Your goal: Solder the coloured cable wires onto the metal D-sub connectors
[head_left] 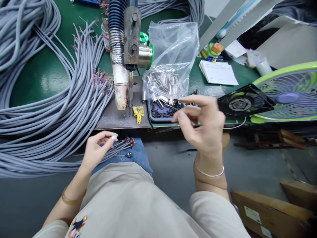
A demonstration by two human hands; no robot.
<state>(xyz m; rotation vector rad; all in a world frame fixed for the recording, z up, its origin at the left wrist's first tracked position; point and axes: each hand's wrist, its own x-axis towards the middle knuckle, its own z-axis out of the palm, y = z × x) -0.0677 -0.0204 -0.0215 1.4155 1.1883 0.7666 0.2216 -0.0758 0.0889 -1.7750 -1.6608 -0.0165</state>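
Note:
My left hand (99, 148) is closed in a pinch over my lap, beside the grey cables (116, 152) with small connectors at their ends. Something white shows at its fingertips; what it is I cannot make out. My right hand (204, 127) hovers at the right edge of a tray (149, 115), slightly blurred, its index finger stretched out and apart from the thumb. Small dark pins or tubes (160, 112) lie in that tray. Partly over it rests a clear plastic bag (173, 43) with many silvery metal connectors (163, 82).
Thick bundles of grey cable (74, 105) cover the left side. A soldering fixture (131, 36) with a wrapped hose (120, 66) stands mid-bench near a solder spool (146, 56). A yellow clip (138, 115) lies at the front edge. Paper slips (218, 72) and a fan (287, 96) are at right.

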